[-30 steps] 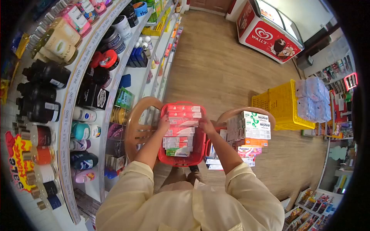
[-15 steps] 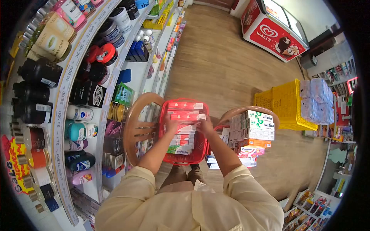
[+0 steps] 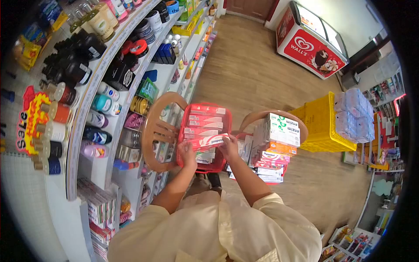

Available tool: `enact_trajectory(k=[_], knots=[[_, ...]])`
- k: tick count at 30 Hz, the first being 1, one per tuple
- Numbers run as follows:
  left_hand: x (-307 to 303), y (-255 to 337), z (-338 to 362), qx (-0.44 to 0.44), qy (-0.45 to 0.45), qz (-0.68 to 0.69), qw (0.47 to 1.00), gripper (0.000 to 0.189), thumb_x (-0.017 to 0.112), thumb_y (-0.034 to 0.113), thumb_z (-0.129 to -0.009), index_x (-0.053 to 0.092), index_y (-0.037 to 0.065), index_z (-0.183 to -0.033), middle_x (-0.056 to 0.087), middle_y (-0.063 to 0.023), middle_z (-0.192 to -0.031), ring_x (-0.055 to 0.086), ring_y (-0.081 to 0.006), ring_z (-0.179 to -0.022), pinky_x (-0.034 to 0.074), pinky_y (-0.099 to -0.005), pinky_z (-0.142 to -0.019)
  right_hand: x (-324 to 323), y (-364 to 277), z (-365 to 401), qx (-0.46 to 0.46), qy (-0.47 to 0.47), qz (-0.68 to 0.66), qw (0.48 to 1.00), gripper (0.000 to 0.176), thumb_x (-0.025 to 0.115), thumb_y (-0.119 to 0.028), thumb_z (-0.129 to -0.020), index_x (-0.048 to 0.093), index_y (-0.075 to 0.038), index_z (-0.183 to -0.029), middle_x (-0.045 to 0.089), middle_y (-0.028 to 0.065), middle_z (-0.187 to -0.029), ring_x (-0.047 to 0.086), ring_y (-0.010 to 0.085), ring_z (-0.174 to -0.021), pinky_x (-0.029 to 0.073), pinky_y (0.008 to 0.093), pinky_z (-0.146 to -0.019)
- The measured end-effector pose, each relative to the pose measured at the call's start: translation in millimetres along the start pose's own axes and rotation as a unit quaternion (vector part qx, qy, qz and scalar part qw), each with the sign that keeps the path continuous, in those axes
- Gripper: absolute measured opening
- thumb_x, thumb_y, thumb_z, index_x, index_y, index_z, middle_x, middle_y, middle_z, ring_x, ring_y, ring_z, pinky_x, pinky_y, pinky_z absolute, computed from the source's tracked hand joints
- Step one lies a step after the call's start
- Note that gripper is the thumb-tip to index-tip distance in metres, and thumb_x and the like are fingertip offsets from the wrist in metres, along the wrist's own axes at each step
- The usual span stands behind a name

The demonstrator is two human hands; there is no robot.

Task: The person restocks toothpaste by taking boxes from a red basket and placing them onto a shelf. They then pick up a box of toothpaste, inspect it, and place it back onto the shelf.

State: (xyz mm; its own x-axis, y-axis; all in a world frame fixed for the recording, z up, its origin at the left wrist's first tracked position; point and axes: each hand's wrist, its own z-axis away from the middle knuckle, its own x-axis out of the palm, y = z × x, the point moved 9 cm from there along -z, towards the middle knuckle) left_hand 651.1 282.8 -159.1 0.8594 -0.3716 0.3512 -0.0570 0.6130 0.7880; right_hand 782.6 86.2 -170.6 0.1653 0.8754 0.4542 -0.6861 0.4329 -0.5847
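Toothpaste box [image 3: 208,142] lifted, left hand [image 3: 187,151], right hand [image 3: 229,147] clasping

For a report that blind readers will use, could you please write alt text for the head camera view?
The left hand and right hand hold a red-and-white toothpaste box by its ends above a red basket filled with similar boxes. The basket rests on a brown chair beside shop shelves.

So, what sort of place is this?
Most likely a small shop or mini-mart: shelves of toiletries with price strips, a sale sign, an ice cream freezer, and a toothpaste box held by the left hand and right hand over a red basket.
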Motion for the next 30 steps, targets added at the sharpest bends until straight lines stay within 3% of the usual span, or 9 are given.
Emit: enact_trajectory(k=[3,9,12,16,19,20,23,28,30], knots=[[18,43,63,-0.047,0.019,-0.002,0.999,0.041,0.062,0.009,-0.092,0.040,0.016,-0.126,0.042,-0.0037,-0.132,0.048,-0.0221,-0.116,0.049,-0.0428,-0.090,8,-17,18,-0.018,-0.050,-0.015,0.998,0.035,0.063,-0.007,-0.090,0.045,-0.017,-0.118,0.063,0.0074,-0.105,0.063,0.0222,-0.090,0.053,0.0430,-0.077],[5,46,114,-0.046,-0.044,0.084,0.994,0.049,0.067,0.011,-0.090,0.036,0.017,-0.127,0.044,-0.0025,-0.132,0.051,-0.0188,-0.115,0.047,-0.0403,-0.093,39,-62,72,-0.012,-0.158,0.058,0.986,0.035,0.064,-0.008,-0.090,0.047,-0.015,-0.119,0.063,0.0045,-0.103,0.064,0.0180,-0.088,0.052,0.0336,-0.073],[-17,55,141,-0.017,-0.015,0.134,0.991,0.048,0.070,0.012,-0.088,0.038,0.017,-0.124,0.052,-0.0021,-0.123,0.056,-0.0171,-0.107,0.048,-0.0372,-0.092,55,-53,97,0.048,-0.283,0.103,0.952,0.042,0.059,-0.007,-0.091,0.049,-0.015,-0.131,0.063,0.0051,-0.114,0.064,0.0180,-0.100,0.055,0.0352,-0.079],[-62,73,177,0.015,0.035,0.200,0.979,0.047,0.073,0.015,-0.086,0.039,0.017,-0.118,0.058,-0.0025,-0.109,0.060,-0.0151,-0.098,0.049,-0.0334,-0.085,61,-27,157,0.151,-0.324,0.182,0.916,0.038,0.056,-0.002,-0.091,0.053,-0.008,-0.128,0.061,0.0104,-0.118,0.064,0.0233,-0.105,0.059,0.0383,-0.087],[-97,85,206,0.045,0.113,0.193,0.974,0.031,0.070,0.022,-0.090,0.049,0.020,-0.112,0.060,0.0028,-0.108,0.059,-0.0133,-0.099,0.048,-0.0296,-0.085,64,1,207,0.221,-0.383,0.196,0.875,0.039,0.057,-0.001,-0.090,0.052,-0.006,-0.129,0.061,0.0142,-0.120,0.065,0.0247,-0.104,0.059,0.0379,-0.087],[-106,90,210,0.059,0.112,0.196,0.972,0.035,0.071,0.023,-0.089,0.048,0.017,-0.114,0.059,0.0000,-0.110,0.059,-0.0156,-0.102,0.049,-0.0310,-0.087,67,9,228,0.251,-0.401,0.184,0.861,0.040,0.057,0.001,-0.090,0.051,-0.004,-0.130,0.060,0.0156,-0.121,0.065,0.0257,-0.104,0.059,0.0386,-0.089],[-124,113,233,0.102,0.126,0.209,0.964,0.044,0.072,0.014,-0.087,0.040,0.016,-0.118,0.059,-0.0036,-0.109,0.060,-0.0159,-0.097,0.049,-0.0343,-0.082,68,45,272,0.325,-0.484,0.175,0.793,0.051,0.056,0.005,-0.089,0.045,-0.005,-0.138,0.058,0.0174,-0.127,0.064,0.0272,-0.109,0.057,0.0350,-0.091],[-155,134,269,0.154,0.157,0.172,0.960,0.051,0.068,0.016,-0.091,0.040,0.009,-0.132,0.062,-0.0104,-0.113,0.063,-0.0201,-0.101,0.053,-0.0364,-0.086,80,62,359,0.371,-0.584,0.192,0.696,0.083,0.059,0.009,-0.084,0.020,-0.015,-0.153,0.048,0.0134,-0.140,0.059,0.0282,-0.119,0.055,0.0327,-0.089],[-166,136,276,0.174,0.129,0.186,0.958,0.047,0.068,0.009,-0.090,0.047,0.005,-0.131,0.060,-0.0068,-0.112,0.062,-0.0145,-0.097,0.052,-0.0272,-0.079,84,71,386,0.348,-0.643,0.227,0.643,0.099,0.065,0.007,-0.080,0.007,-0.020,-0.156,0.041,0.0114,-0.146,0.055,0.0279,-0.123,0.053,0.0330,-0.087]])
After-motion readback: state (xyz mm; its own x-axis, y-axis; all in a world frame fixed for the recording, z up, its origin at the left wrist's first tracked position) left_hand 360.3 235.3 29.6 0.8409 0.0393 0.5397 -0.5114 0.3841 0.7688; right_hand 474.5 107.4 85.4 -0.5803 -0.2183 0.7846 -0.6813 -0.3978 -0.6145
